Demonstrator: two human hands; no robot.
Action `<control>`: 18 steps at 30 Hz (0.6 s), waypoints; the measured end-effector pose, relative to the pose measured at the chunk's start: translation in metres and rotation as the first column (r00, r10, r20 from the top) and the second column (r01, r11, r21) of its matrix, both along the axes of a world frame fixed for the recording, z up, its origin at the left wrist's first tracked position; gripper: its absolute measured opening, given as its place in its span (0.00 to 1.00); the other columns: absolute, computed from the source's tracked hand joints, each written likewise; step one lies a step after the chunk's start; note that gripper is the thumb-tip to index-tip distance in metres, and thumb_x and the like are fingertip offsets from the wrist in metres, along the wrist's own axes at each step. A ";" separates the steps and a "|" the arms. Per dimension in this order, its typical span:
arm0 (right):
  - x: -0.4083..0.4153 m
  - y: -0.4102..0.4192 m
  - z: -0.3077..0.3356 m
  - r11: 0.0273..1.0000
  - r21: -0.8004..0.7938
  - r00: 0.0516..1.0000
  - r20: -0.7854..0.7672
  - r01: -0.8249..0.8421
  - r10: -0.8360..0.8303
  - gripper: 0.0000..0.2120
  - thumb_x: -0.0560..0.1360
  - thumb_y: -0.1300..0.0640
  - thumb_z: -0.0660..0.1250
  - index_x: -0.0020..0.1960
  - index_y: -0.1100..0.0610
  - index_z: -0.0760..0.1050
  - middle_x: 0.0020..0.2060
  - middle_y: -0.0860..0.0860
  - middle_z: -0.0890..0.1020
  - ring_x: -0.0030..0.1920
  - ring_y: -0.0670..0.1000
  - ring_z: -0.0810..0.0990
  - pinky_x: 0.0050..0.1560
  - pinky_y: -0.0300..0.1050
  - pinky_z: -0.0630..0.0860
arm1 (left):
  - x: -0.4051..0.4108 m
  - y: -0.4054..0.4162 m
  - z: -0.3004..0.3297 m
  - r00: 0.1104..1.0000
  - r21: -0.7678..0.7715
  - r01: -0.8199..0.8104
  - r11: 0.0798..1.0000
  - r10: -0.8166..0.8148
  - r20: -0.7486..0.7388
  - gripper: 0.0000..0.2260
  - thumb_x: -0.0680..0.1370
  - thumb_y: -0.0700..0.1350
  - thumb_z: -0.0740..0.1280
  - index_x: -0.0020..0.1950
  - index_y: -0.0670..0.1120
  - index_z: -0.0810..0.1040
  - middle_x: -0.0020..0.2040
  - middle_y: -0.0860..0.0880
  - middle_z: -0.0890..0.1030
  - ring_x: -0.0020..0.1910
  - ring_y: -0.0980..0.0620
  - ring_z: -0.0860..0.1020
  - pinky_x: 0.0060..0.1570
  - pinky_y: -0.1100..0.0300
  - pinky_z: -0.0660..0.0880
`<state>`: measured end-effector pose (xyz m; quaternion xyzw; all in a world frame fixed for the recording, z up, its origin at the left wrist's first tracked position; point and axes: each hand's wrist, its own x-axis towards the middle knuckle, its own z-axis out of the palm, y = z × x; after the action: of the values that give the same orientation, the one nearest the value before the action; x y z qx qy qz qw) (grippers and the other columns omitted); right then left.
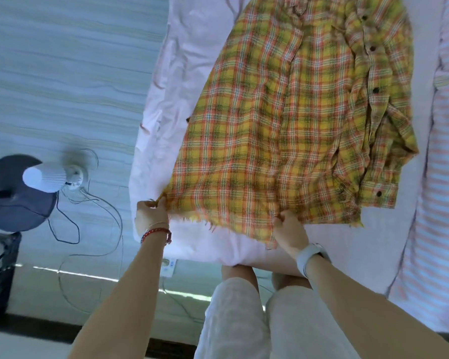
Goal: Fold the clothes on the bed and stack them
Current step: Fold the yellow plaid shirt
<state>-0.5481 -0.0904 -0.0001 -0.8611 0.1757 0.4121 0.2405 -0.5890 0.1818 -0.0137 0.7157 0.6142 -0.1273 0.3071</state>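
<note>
A yellow, orange and green plaid shirt [283, 112] lies spread lengthwise on the pink bed [192, 47], its frayed hem nearest me. Its right side is bunched, with dark buttons and a cuffed sleeve showing. My left hand [151, 213] pinches the hem's left corner at the bed's left edge. My right hand [290, 231] grips the hem farther right, near the middle of the bed's near end. Both hands hold the hem slightly raised off the sheet.
A pink-and-white striped cloth [441, 177] lies along the bed's right side. On the floor to the left stands a fan [36, 182] on a dark round base, with cables [88, 216] trailing toward the bed. My legs are against the bed's near edge.
</note>
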 end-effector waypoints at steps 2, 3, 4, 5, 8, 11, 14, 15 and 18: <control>-0.003 0.000 -0.004 0.995 0.056 0.996 -0.049 0.079 -0.076 0.12 0.80 0.56 0.53 0.61 0.60 0.67 0.35 0.48 0.74 0.33 0.47 0.74 0.27 0.38 0.62 | 0.010 -0.009 0.002 0.999 0.070 0.036 0.997 -0.037 0.010 0.17 0.76 0.47 0.64 0.61 0.40 0.69 0.61 0.38 0.73 0.57 0.38 0.72 0.47 0.50 0.68; -0.003 -0.001 -0.004 0.991 0.074 0.993 -0.059 0.109 -0.105 0.15 0.80 0.56 0.54 0.64 0.59 0.66 0.39 0.49 0.76 0.36 0.47 0.75 0.30 0.38 0.64 | 0.013 -0.018 0.005 0.993 0.134 0.112 0.985 -0.115 0.017 0.17 0.77 0.45 0.64 0.63 0.40 0.68 0.63 0.38 0.70 0.60 0.38 0.70 0.52 0.46 0.67; -0.003 -0.003 -0.004 0.988 0.082 0.990 -0.051 0.134 -0.130 0.15 0.80 0.56 0.54 0.65 0.59 0.66 0.44 0.51 0.78 0.40 0.49 0.76 0.34 0.39 0.68 | 0.016 -0.028 0.009 0.976 0.191 0.209 0.959 -0.218 0.027 0.17 0.76 0.44 0.63 0.64 0.40 0.69 0.65 0.39 0.69 0.63 0.38 0.67 0.56 0.44 0.66; -0.003 -0.006 -0.004 0.987 0.072 0.989 -0.017 0.147 -0.146 0.15 0.80 0.57 0.55 0.66 0.58 0.66 0.50 0.54 0.79 0.46 0.52 0.77 0.41 0.41 0.70 | 0.017 -0.039 0.013 0.939 0.233 0.319 0.919 -0.339 0.050 0.18 0.76 0.42 0.63 0.65 0.40 0.70 0.65 0.39 0.69 0.65 0.39 0.66 0.59 0.42 0.65; -0.006 -0.025 -0.001 0.995 0.004 0.980 0.174 0.095 -0.094 0.14 0.79 0.60 0.56 0.63 0.60 0.70 0.58 0.56 0.77 0.58 0.56 0.75 0.53 0.44 0.70 | 0.018 -0.082 0.024 0.692 0.342 0.636 0.692 -0.708 0.144 0.16 0.72 0.39 0.68 0.60 0.40 0.76 0.61 0.40 0.75 0.61 0.38 0.71 0.57 0.41 0.67; -0.004 -0.056 0.000 0.990 -0.068 0.951 0.292 0.124 -0.099 0.14 0.78 0.61 0.58 0.63 0.61 0.71 0.59 0.57 0.75 0.59 0.57 0.73 0.55 0.49 0.73 | 0.028 -0.129 0.031 0.326 0.503 0.779 0.375 -0.927 0.187 0.11 0.71 0.41 0.67 0.52 0.43 0.81 0.56 0.43 0.80 0.55 0.41 0.78 0.53 0.44 0.72; 0.001 -0.090 -0.002 0.965 -0.125 0.937 0.297 0.230 -0.185 0.18 0.78 0.60 0.60 0.66 0.62 0.67 0.63 0.60 0.71 0.63 0.60 0.69 0.58 0.53 0.70 | 0.044 -0.172 0.030 0.078 0.484 0.856 0.180 -0.972 0.223 0.14 0.72 0.45 0.61 0.53 0.45 0.81 0.57 0.45 0.80 0.58 0.43 0.77 0.55 0.46 0.72; 0.003 -0.101 -0.003 0.958 -0.141 0.931 0.306 0.251 -0.199 0.19 0.77 0.60 0.61 0.67 0.62 0.66 0.63 0.61 0.70 0.64 0.61 0.67 0.58 0.53 0.69 | 0.049 -0.185 0.027 0.056 0.421 0.893 0.160 -0.967 0.249 0.15 0.72 0.44 0.62 0.56 0.45 0.80 0.58 0.45 0.79 0.59 0.43 0.77 0.56 0.47 0.73; 0.012 -0.132 -0.009 0.945 -0.140 0.909 0.344 0.295 -0.233 0.24 0.76 0.58 0.64 0.70 0.63 0.62 0.65 0.61 0.68 0.66 0.61 0.64 0.60 0.54 0.67 | 0.069 -0.218 0.013 0.213 0.032 0.972 0.234 -0.925 0.316 0.21 0.77 0.46 0.62 0.70 0.44 0.68 0.68 0.45 0.70 0.67 0.44 0.67 0.64 0.46 0.67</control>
<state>-0.5356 -0.2220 -0.0090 -0.9038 0.2875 0.2105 0.2371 -0.5202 -0.0358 -0.0005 0.9208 -0.0158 -0.2429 0.3049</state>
